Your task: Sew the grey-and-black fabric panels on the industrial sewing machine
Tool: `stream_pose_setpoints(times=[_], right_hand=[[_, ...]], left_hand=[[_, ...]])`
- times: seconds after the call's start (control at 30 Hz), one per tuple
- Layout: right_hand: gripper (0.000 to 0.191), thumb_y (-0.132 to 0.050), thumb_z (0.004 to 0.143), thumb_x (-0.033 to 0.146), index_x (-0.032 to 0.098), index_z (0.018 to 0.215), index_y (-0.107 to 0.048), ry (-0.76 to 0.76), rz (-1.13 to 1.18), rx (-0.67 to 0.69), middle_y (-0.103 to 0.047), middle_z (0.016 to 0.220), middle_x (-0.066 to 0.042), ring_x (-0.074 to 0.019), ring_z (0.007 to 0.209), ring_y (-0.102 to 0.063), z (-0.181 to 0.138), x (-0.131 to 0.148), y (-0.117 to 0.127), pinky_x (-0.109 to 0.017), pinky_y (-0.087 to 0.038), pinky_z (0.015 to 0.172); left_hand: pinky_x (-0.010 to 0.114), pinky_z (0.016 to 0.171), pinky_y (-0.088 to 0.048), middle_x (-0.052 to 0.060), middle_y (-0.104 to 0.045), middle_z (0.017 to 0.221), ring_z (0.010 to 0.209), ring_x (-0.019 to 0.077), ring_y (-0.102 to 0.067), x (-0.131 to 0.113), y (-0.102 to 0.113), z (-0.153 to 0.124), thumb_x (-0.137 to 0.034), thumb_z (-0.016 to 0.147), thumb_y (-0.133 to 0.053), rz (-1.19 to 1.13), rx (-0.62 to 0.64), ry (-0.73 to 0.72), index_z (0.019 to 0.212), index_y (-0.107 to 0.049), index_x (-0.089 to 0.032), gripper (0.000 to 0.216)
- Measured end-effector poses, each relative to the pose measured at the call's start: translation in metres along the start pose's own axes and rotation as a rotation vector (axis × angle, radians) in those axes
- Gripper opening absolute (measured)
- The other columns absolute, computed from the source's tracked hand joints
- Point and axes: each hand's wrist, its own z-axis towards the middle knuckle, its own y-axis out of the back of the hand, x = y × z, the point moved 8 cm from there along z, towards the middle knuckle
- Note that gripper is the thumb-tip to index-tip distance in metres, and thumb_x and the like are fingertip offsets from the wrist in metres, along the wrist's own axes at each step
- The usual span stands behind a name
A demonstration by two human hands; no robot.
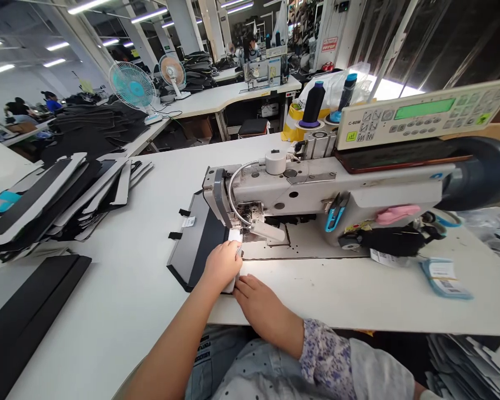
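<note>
Left hand (pixel 223 265) fingers press dark fabric panel (pixel 195 247) beside presser foot (pixel 266 229), grip unclear. Right hand (pixel 256 303) fingers lie open on desk (pixel 120 278), near panel edge. Risk: fingertips close to needle; loose panel could skew seam.

The left hand (pixel 222 265) presses a grey-and-black fabric panel (pixel 198 244) beside the sewing machine (pixel 300 191) needle, the right hand (pixel 256 300) just below on the white worktable (pixel 120 289) (blue thread snips (pixel 334 214) hang on the machine).
</note>
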Motion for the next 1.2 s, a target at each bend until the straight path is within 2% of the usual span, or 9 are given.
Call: stream_pose_setpoints(times=[0.17, 0.27, 0.33, 0.47, 0.63, 0.8, 0.97, 1.1, 1.2], right_hand=[[0.023, -0.049, 0.084, 0.002, 0.013, 0.102, -0.060, -0.041, -0.039, 0.004, -0.061, 0.103, -0.011, -0.0220, 0.094, -0.052, 0.010, -0.019, -0.006, -0.039, -0.047, 0.090], [0.022, -0.051, 0.084, 0.004, 0.013, 0.102, -0.060, -0.099, -0.010, -0.031, -0.060, 0.106, -0.011, -0.0232, 0.103, -0.051, 0.016, -0.032, -0.001, -0.040, -0.045, 0.093], [0.022, -0.054, 0.084, 0.006, 0.013, 0.104, -0.060, -0.126, 0.008, -0.041, -0.059, 0.108, -0.011, -0.0242, 0.109, -0.049, 0.020, -0.039, 0.003, -0.041, -0.044, 0.095], [0.025, -0.055, 0.084, 0.007, 0.013, 0.107, -0.060, -0.139, 0.020, -0.041, -0.059, 0.105, -0.012, -0.0254, 0.109, -0.048, 0.029, -0.049, 0.005, -0.041, -0.044, 0.094], [0.023, -0.056, 0.082, 0.007, 0.010, 0.104, -0.063, -0.157, -0.042, -0.047, -0.060, 0.104, -0.014, -0.0271, 0.104, -0.050, 0.041, -0.064, 0.001, -0.042, -0.043, 0.095], [0.025, -0.052, 0.086, 0.009, 0.012, 0.108, -0.063, -0.186, -0.028, -0.046, -0.062, 0.108, -0.012, -0.0235, 0.097, -0.054, 0.050, -0.081, -0.007, -0.039, -0.046, 0.092], [0.029, -0.047, 0.091, 0.014, 0.014, 0.117, -0.060, -0.266, 0.037, -0.141, -0.062, 0.117, -0.013, -0.0220, 0.105, -0.057, 0.049, -0.094, -0.007, -0.039, -0.047, 0.094], [0.028, -0.050, 0.089, 0.011, 0.013, 0.114, -0.060, -0.307, 0.044, -0.139, -0.062, 0.119, -0.014, -0.0227, 0.108, -0.058, 0.044, -0.095, -0.010, -0.038, -0.048, 0.093], [0.027, -0.048, 0.089, 0.011, 0.016, 0.113, -0.061, -0.309, 0.052, -0.144, -0.061, 0.122, -0.013, -0.0231, 0.110, -0.057, 0.042, -0.094, -0.010, -0.040, -0.047, 0.095]], left_hand=[[0.026, 0.074, -0.043, 0.002, -0.068, 0.100, 0.094, 0.0181, -0.062, 0.005, 0.003, -0.012, -0.013, 0.078, -0.047, -0.046, 0.128, 0.009, 0.114, -0.058, -0.026, 0.039], [0.026, 0.075, -0.043, 0.000, -0.069, 0.100, 0.093, 0.0170, -0.062, 0.008, 0.001, -0.026, -0.014, 0.078, -0.049, -0.110, 0.169, -0.006, 0.113, -0.060, -0.028, 0.039], [0.025, 0.076, -0.044, 0.001, -0.068, 0.104, 0.094, 0.0164, -0.063, 0.011, -0.001, -0.034, -0.013, 0.079, -0.049, -0.137, 0.133, -0.001, 0.112, -0.061, -0.028, 0.038], [0.026, 0.079, -0.045, 0.003, -0.066, 0.106, 0.095, 0.0170, -0.062, 0.011, -0.005, -0.038, -0.011, 0.083, -0.045, -0.113, -0.018, -0.007, 0.111, -0.062, -0.025, 0.036], [0.027, 0.076, -0.045, 0.003, -0.065, 0.099, 0.089, 0.0174, -0.061, 0.007, -0.010, -0.020, -0.012, 0.085, -0.044, -0.061, -0.079, -0.023, 0.105, -0.063, -0.025, 0.031], [0.029, 0.078, -0.047, 0.004, -0.065, 0.098, 0.090, 0.0191, -0.062, 0.009, -0.008, 0.001, -0.014, 0.087, -0.043, -0.027, -0.145, -0.040, 0.102, -0.065, -0.023, 0.028], [0.031, 0.087, -0.047, 0.006, -0.067, 0.103, 0.096, 0.0201, -0.062, 0.013, -0.007, 0.011, -0.014, 0.089, -0.043, -0.054, -0.248, -0.094, 0.105, -0.067, -0.023, 0.030], [0.032, 0.087, -0.048, 0.006, -0.067, 0.102, 0.095, 0.0209, -0.061, 0.019, -0.007, 0.012, -0.014, 0.089, -0.044, -0.033, -0.302, -0.130, 0.113, -0.066, -0.026, 0.035], [0.034, 0.088, -0.047, 0.007, -0.066, 0.104, 0.096, 0.0220, -0.060, 0.022, -0.002, 0.016, -0.012, 0.087, -0.044, 0.002, -0.317, -0.171, 0.109, -0.067, -0.026, 0.035]])
